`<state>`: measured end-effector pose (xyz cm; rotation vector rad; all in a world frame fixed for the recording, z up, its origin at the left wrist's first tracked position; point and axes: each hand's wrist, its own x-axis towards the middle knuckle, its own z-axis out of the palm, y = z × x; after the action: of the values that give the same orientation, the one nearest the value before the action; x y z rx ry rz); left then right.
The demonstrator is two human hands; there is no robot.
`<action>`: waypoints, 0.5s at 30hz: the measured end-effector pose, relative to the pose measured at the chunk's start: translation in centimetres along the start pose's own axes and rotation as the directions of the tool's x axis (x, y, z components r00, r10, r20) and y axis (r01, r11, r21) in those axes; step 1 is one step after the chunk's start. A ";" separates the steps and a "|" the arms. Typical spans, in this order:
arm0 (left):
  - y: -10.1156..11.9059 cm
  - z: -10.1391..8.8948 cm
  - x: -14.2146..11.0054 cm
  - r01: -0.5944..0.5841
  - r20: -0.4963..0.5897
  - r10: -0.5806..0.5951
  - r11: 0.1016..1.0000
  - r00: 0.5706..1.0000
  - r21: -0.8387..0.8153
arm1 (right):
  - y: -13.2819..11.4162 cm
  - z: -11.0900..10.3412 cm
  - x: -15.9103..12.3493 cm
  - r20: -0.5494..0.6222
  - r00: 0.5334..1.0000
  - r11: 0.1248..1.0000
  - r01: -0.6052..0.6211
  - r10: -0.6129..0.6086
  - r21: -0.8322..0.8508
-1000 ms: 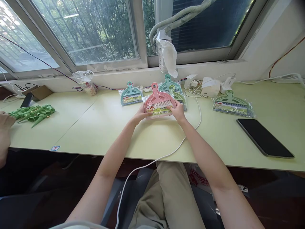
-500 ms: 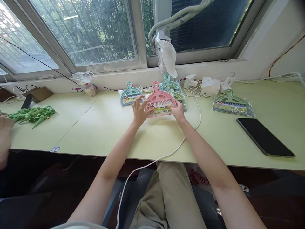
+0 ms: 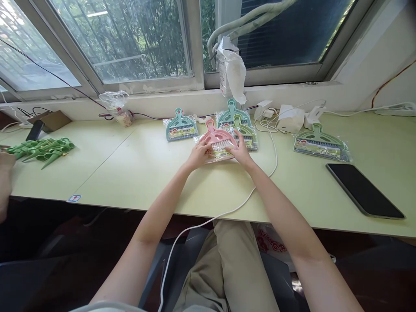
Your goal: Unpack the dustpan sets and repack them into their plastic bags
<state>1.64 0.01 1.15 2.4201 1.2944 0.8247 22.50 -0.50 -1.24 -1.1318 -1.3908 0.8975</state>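
A pink dustpan-and-brush set (image 3: 217,138) in clear wrapping is low over the table, its handle pointing away from me. My left hand (image 3: 199,155) grips its left lower edge, fingers curled at the rim. My right hand (image 3: 241,152) holds the right lower edge, thumb on the label side and index finger stretched along the rim. Just behind it lie a light green set (image 3: 242,130) and a teal set (image 3: 233,113), both partly covered. Another teal set (image 3: 180,125) rests to the left, and a green set (image 3: 320,141) lies farther right.
A black phone (image 3: 365,190) lies at the right. A white cable (image 3: 240,203) crosses the table and hangs over its front edge. Green folded pieces (image 3: 45,149) lie at the left beside another person's hand (image 3: 6,162). A plastic bag (image 3: 118,108) and a white charger (image 3: 314,116) stand at the back.
The pink set has come down and tipped flatter, with both hands lowering along with it. My left fingers have closed in around its edge. The view has shifted slightly.
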 end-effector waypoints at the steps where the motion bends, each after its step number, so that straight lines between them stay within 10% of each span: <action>1: 0.0 -0.1 0.0 -0.009 0.019 0.009 1.000 1.000 -0.010 | -0.2 0.0 -0.1 0.026 1.000 1.000 -0.001 0.001 -0.005; 15: -1.9 1.0 0.4 0.149 -0.068 -0.159 0.979 0.985 -0.140 | -0.3 -0.1 0.2 0.062 0.993 0.964 -0.080 0.098 -0.253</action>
<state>1.13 1.41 -0.41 2.1728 1.3880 0.9403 22.57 -0.44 -0.88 -1.3727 -1.5566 0.8511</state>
